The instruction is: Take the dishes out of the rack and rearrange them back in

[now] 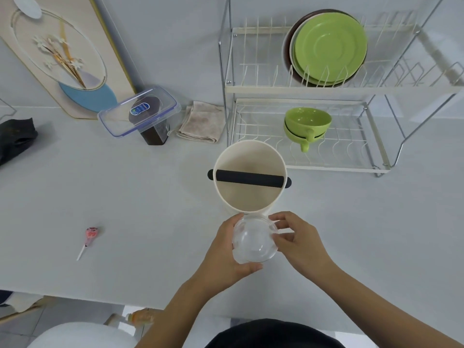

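Both the left hand (226, 249) and right hand (298, 239) grip a clear glass bowl (253, 241), its outline faint.

Clear glass bowl (253, 241) — wire rack (301, 91)

I can't see the brown plate (288, 43), mostly hidden behind green plates (330, 43); dark cloth (15, 139) cut off left; container label (139, 109) unreadable.
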